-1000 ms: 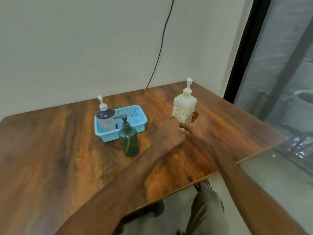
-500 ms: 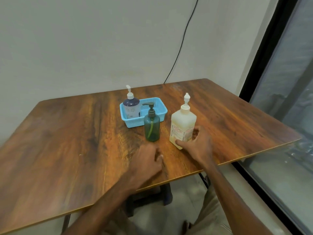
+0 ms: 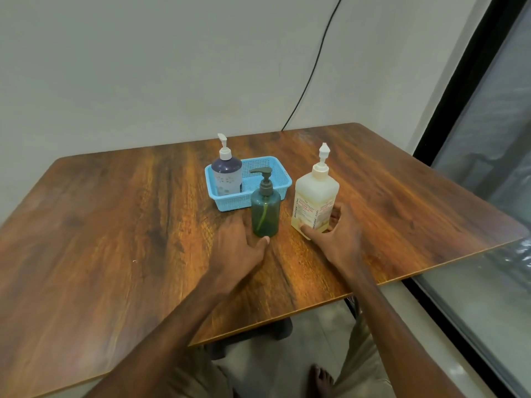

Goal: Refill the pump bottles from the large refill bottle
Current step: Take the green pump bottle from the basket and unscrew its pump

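The large cream refill bottle with a white pump stands upright on the wooden table. My right hand grips its lower part, thumb on the front and fingers round the right side. Just left of it stands a green pump bottle with a grey pump. My left hand lies at its base, with the thumb tip touching the front of the base and fairly straight fingers along its left side. A dark purple pump bottle with a white pump stands in a blue basket behind.
A black cable runs down the wall behind the table. The table's right and front edges are close to the bottles, with a dark-framed glass panel at the right. My legs and a bare foot show below the front edge.
My left hand has moved forward across the table to the base of the green bottle. My right hand has stayed on the refill bottle. The view has shifted slightly.
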Tool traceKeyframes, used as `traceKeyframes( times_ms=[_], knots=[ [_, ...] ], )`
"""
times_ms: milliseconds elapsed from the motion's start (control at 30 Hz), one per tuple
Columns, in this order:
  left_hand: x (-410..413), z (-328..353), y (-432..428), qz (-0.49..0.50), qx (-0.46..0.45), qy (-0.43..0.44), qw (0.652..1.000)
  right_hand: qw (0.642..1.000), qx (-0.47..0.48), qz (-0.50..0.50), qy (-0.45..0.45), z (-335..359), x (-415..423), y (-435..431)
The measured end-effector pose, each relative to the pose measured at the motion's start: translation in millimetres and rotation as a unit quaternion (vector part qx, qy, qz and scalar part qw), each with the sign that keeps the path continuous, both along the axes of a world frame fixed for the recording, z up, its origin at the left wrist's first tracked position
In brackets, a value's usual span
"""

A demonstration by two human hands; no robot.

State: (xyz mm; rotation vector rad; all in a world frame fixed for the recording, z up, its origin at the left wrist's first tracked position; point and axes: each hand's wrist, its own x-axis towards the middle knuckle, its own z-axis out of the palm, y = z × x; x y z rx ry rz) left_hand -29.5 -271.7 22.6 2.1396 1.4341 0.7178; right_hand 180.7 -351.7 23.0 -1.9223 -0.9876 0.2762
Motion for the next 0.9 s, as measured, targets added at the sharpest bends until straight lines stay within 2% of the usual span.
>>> traceKeyframes(
  times_ms=[100,267,367,500,667,900],
  knots=[
    [5,-2,7,-0.009,-0.010,-0.023,1.000,1.000,0.023,-0.003,0.000,1,-7,-7],
    [14,0,21,-0.028,-0.028,-0.043,0.998,0.981,0.168,-0.062,-0.072,12,-30,-24],
    [21,4,24,-0.034,-0.014,-0.055,0.998,0.968,0.223,-0.025,-0.115,22,-45,-26],
    [27,4,28,-0.051,0.011,-0.091,0.994,0.971,0.210,0.050,-0.100,27,-65,-11],
    [14,0,32,-0.069,0.025,-0.117,0.990,0.989,0.105,0.096,-0.038,24,-75,8],
    [-13,-4,33,-0.088,0.036,-0.135,0.986,0.986,0.074,0.146,0.016,30,-79,31]
  ],
)
